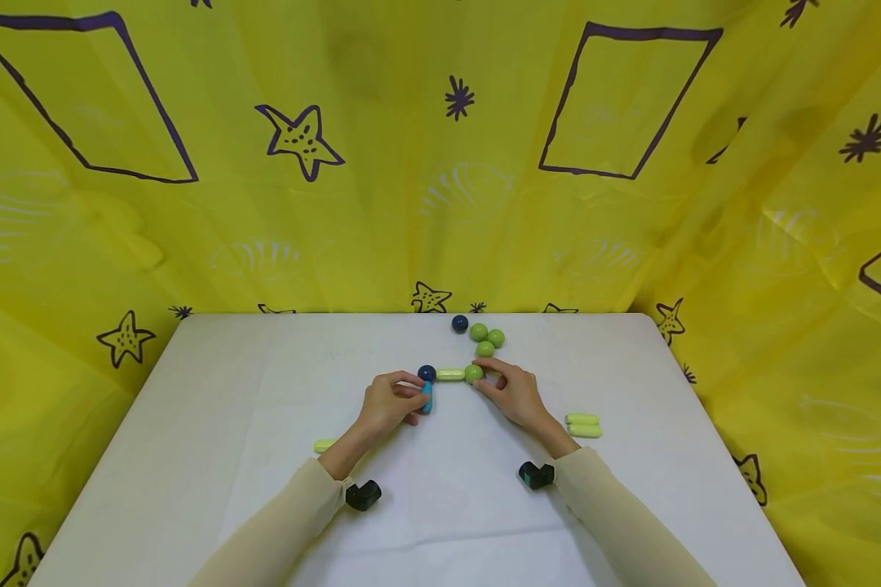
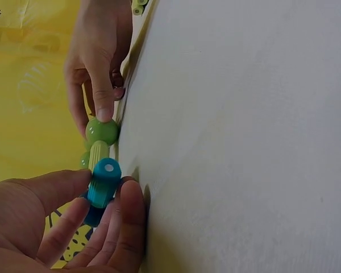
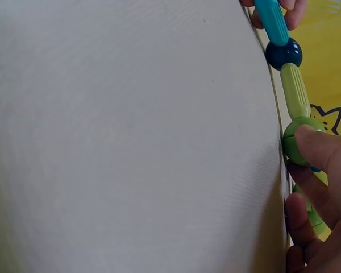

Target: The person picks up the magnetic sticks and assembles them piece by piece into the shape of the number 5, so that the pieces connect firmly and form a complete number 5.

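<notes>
Well, blue rod point(image 2: 105, 183) between left fingers point(image 2: 131, 219)

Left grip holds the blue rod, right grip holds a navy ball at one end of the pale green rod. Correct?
Ball colour is wrong: the right grip holds a green ball, per the head view. It is at one end of the pale green rod, and the left grip holds the blue rod.

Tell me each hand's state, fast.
Left hand: closed, pinching the turquoise rod.
Right hand: closed, pinching the green ball at the end of the yellow-green rod.
</notes>
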The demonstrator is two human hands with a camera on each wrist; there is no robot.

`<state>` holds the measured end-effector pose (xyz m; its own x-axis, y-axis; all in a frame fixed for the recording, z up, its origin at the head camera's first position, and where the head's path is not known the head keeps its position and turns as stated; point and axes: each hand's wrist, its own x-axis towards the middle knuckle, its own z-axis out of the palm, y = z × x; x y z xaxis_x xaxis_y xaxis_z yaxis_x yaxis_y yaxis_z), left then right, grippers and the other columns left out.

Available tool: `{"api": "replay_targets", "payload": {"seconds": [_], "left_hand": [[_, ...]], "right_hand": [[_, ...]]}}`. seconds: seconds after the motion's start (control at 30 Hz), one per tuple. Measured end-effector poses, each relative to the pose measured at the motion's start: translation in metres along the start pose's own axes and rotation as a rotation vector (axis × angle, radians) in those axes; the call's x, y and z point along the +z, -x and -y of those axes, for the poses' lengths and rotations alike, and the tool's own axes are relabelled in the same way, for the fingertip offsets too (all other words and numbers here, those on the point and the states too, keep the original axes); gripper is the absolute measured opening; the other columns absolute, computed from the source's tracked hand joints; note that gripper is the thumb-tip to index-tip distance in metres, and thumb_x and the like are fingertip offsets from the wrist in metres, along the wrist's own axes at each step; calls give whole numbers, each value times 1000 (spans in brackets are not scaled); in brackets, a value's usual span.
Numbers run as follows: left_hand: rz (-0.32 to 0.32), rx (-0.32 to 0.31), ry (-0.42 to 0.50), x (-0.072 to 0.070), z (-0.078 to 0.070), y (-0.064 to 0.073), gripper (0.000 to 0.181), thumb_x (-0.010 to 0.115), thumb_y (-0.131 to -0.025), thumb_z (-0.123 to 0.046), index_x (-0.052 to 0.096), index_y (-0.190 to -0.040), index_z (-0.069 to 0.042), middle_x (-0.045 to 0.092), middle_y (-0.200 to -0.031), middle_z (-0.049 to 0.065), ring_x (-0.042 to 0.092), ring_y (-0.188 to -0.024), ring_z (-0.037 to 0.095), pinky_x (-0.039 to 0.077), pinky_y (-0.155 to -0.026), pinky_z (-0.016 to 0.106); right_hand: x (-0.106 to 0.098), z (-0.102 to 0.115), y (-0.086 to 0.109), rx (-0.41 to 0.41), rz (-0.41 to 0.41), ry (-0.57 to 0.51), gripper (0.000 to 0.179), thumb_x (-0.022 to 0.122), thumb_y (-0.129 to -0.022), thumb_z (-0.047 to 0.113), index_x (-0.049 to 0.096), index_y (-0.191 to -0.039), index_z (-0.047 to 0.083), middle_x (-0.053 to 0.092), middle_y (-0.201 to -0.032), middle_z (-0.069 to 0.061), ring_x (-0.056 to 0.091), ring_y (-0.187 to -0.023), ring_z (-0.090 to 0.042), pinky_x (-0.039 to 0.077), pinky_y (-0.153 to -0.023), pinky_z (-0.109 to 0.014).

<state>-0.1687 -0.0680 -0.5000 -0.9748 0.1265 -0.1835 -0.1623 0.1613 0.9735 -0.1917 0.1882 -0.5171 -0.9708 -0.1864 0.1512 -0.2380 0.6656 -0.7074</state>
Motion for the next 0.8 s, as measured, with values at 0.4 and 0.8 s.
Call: {"api": "replay_targets", "payload": {"seconds": [0.4,0.8], "left_hand": [[53,10,-65,-14,1,7,23,76,-91,-1,71,-113,1,76,-89,15,73,-73,25,59,-60,34],[29,62,-141,-23,-2,6,21,76,-91,-4,71,-112,-3,74,-87,9,71,-70,24,59,-60,35]], "right_hand": [[-4,4,0,15,40,1,39,78,-93,19,70,-130,15,55,-70,0,48,-64,-14,37,-64,-31],[-4,4,1,29,46,1,40,78,-93,20,70,-132,16,55,-71,0,48,-65,-15,37,-64,-31]]}}
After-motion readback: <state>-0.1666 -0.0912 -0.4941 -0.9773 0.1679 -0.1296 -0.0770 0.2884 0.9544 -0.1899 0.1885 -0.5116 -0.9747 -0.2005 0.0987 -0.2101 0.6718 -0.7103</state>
